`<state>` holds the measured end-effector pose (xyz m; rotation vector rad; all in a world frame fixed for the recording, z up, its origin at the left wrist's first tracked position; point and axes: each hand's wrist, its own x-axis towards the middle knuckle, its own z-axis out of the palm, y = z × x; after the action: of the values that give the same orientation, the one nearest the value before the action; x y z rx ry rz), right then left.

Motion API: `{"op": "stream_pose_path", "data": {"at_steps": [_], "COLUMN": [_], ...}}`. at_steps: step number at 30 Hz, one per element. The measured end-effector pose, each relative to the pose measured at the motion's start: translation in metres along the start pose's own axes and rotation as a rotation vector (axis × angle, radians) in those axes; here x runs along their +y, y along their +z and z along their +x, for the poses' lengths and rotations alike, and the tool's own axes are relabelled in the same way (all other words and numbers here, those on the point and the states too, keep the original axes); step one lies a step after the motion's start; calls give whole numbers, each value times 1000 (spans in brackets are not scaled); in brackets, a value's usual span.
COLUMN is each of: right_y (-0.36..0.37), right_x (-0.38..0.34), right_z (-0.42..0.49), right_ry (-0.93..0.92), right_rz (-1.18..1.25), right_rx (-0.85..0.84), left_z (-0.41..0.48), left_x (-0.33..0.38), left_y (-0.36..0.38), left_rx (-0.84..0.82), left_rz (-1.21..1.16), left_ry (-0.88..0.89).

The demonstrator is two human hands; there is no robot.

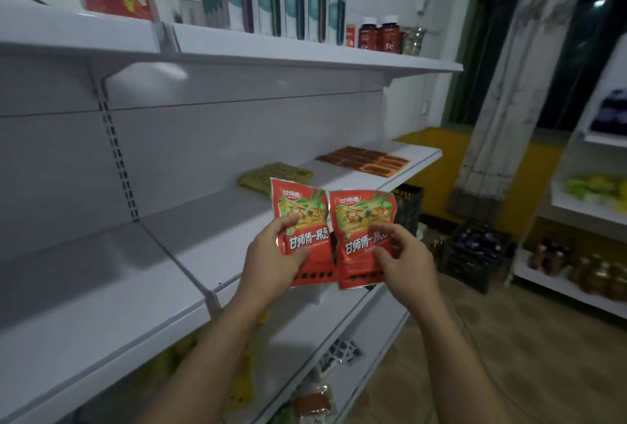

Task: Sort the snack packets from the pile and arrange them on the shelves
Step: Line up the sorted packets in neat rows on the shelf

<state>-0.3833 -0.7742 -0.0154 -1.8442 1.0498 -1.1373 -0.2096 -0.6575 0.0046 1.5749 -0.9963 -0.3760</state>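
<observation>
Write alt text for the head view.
The left hand holds one red snack packet, the right hand a second red packet, side by side before a white shelf. Green packets and brown packets lie farther along it.

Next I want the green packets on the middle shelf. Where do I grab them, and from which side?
Take the green packets by their aisle-facing edge, reaching in from the front. They lie flat on the middle shelf, set back near the back panel, so only that edge looks open. Probably slip under it and pinch.
</observation>
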Motion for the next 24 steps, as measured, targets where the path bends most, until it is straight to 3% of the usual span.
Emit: {"op": "stream_pose_path", "data": {"at_steps": [13,24], "right_y": [-26,14], "right_x": [57,105], "right_z": [147,334], "right_ry": [50,59], "right_rz": [-66,-161], "right_rx": [50,5], "left_z": [137,303], "left_x": [-23,-54], "left_y": [109,177], "left_rx": [-129,-22], "left_rz": [37,-71], "left_ry": [-45,-275]}}
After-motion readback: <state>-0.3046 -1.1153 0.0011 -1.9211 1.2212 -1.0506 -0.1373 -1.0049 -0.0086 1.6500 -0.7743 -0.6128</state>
